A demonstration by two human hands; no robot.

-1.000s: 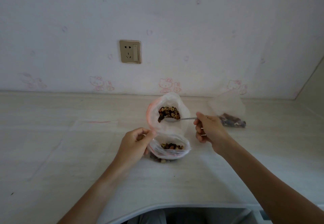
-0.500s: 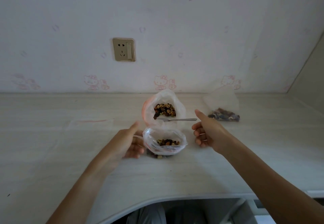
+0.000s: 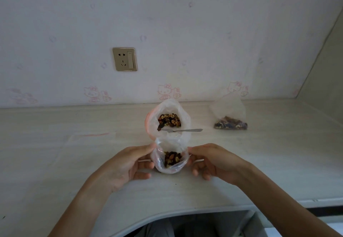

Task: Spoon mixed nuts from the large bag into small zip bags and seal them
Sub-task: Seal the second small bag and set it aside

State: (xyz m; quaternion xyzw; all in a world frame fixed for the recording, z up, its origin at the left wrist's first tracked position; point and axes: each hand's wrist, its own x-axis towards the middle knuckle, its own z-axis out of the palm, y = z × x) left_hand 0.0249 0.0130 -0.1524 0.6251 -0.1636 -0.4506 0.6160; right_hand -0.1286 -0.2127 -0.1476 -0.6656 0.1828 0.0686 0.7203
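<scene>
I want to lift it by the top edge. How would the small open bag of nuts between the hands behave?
The small bag looks thin and crumpled, so probably floppy. Its nuts sit low, so the bottom would likely sag. The mouth is open, held by the left hand and right hand; tilting may spill.

A brass-coloured wall socket (image 3: 124, 59) sits on the pale wall (image 3: 185, 23) above the light bench (image 3: 55, 153), with pink cartoon cat stickers (image 3: 168, 91) in a row below the socket, just above the bench's back edge.
</scene>
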